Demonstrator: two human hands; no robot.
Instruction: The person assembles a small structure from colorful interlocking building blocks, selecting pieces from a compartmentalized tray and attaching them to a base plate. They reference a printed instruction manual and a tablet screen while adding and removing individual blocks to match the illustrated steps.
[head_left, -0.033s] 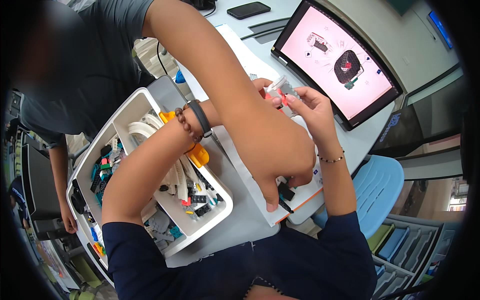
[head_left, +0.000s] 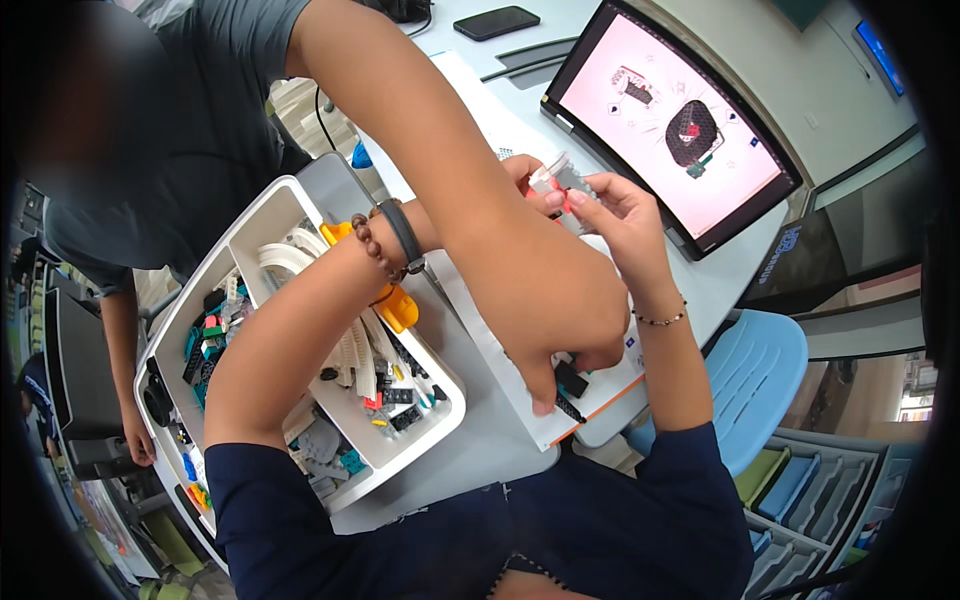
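Note:
Both my hands hold a small building-brick assembly [head_left: 566,190] of white, clear, grey and red pieces, close to the tablet's lower edge. My left hand [head_left: 522,172] is closed on its left side, partly hidden behind a co-worker's arm [head_left: 430,120]. On the other side, my right hand [head_left: 625,212] pinches it between thumb and fingers. That co-worker's arm crosses over my left forearm, and the co-worker's hand [head_left: 575,325] reaches down to black bricks [head_left: 570,380] on a white sheet [head_left: 548,432] with an orange edge. The fingers partly cover those bricks.
A white divided bin [head_left: 440,425] of mixed bricks with yellow handles [head_left: 398,312] stands left under my forearm. A tablet [head_left: 670,130] showing a brick model is propped at the far right. A phone [head_left: 497,22] lies at the back; a blue chair [head_left: 755,375] stands right.

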